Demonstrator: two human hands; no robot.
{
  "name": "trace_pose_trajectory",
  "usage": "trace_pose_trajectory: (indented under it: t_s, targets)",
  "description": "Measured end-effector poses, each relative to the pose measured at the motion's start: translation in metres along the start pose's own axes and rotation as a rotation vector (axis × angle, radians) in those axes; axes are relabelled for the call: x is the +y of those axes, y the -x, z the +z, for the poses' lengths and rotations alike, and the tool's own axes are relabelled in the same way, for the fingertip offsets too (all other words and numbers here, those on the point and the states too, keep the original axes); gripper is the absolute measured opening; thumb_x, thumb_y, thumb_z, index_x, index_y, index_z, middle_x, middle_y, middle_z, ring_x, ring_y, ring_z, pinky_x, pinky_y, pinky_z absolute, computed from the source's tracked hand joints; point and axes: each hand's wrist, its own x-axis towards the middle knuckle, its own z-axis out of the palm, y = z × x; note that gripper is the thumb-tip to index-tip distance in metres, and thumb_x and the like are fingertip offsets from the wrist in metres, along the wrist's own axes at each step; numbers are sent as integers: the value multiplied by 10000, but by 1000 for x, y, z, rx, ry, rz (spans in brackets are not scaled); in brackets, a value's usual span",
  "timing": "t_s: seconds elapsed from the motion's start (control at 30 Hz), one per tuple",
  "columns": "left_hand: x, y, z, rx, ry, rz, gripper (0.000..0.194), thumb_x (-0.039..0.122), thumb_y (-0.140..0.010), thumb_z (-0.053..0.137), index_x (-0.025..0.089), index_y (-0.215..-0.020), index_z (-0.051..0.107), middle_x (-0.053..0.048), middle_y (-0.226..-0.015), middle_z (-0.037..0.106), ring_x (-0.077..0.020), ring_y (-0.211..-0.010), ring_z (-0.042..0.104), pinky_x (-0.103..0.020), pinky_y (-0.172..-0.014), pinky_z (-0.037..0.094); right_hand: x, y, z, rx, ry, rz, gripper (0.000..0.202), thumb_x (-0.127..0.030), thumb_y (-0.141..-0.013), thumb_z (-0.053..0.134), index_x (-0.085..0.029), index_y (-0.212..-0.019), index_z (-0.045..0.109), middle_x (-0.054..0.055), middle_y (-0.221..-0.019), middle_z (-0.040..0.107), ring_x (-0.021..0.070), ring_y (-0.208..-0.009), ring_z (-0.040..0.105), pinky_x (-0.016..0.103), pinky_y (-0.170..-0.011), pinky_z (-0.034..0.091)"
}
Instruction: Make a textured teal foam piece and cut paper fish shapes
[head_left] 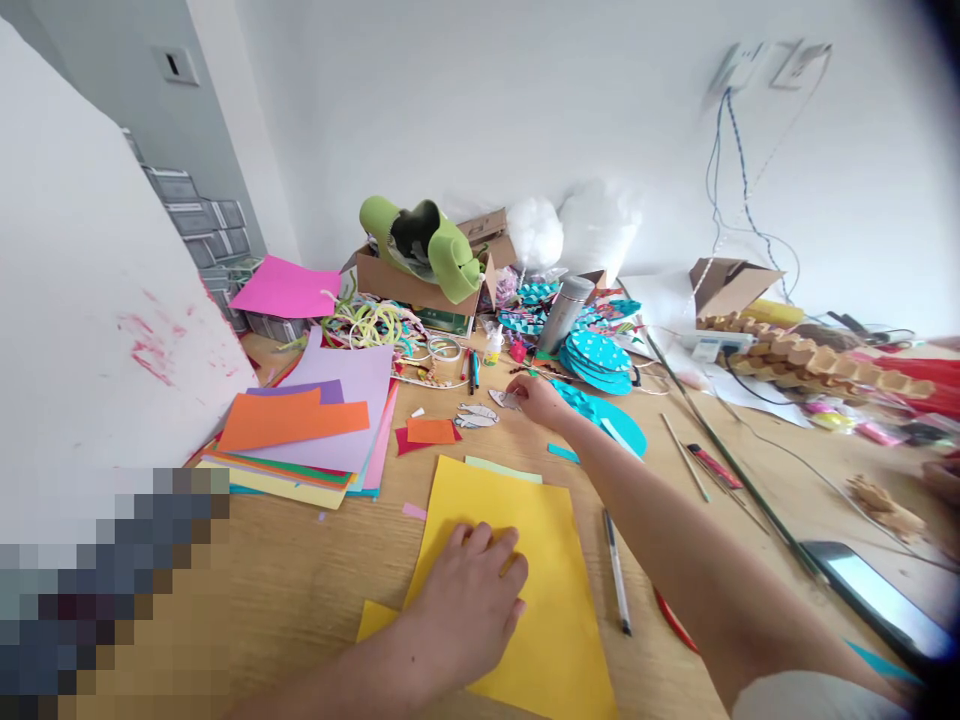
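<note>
Flat on a large yellow sheet (559, 600) rests my left hand (476, 590), its fingers spread and slightly bent. My right hand (536, 398) reaches farther forward over the table, fingers pinched on the edge of a small paper cutout (504, 399). More grey-and-white paper cutouts (476, 416) lie just left of it. Between the two hands are an orange paper piece (430, 431) on a red one and a pale green strip (517, 473) partly under the yellow sheet.
A stack of coloured paper (300, 450) lies left. Behind stand a glue bottle (493, 345), a grey thermos (564, 315) and a cardboard box (409, 288). To the right are a pen (617, 572), a red cutter (715, 466), a long stick (720, 440) and a phone (877, 595).
</note>
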Motion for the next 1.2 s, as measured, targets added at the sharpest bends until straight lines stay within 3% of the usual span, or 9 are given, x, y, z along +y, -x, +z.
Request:
trace_pose_trajectory:
  t_s: [0.27,0.43,0.73,0.87,1.0,1.2]
  targets:
    - [-1,0,2,12,-2,0,317,381,-956,389,200,-1157,554,-79,-1355,502,-273,-1087,468,-463,-932,368,0,8,0,-100,-72,1,269,-23,-743,567,-144,-928,720,64,-874,735,156,-777,637,196,-652,423]
    - [0,0,2,26,-11,5,308,385,-956,390,197,-1132,559,-75,-1343,509,-271,-1083,469,-461,-928,372,5,9,-1,-93,-136,6,287,-4,-736,547,-136,-930,713,74,-913,741,159,-823,654,196,-680,443]
    - [-1,1,0,43,17,12,262,351,-944,442,200,-1126,555,-60,-1350,512,-256,-1087,471,-437,-940,377,11,20,-4,-92,-335,-13,293,11,-726,525,-135,-929,677,52,-801,736,161,-761,670,211,-641,476]
    - [0,2,-1,52,6,13,252,343,-941,451,205,-1128,548,-46,-1350,516,-248,-1071,473,-432,-915,391,10,43,-9,-107,-448,-18,276,12,-695,553,-151,-886,668,43,-782,730,168,-762,676,223,-650,498]
    - [0,0,0,55,1,13,260,336,-960,410,207,-1139,547,-48,-1344,524,-249,-1077,472,-437,-907,390,13,84,-14,-135,-554,-17,195,-68,-711,582,-168,-856,665,35,-768,729,164,-730,679,231,-640,514]
    - [2,-2,3,61,-9,3,239,334,-961,410,218,-1097,568,-47,-1318,538,-253,-1048,478,-441,-880,396,15,136,-2,-213,-533,-69,155,-125,-700,555,-181,-790,668,8,-719,704,152,-668,645,236,-603,481]
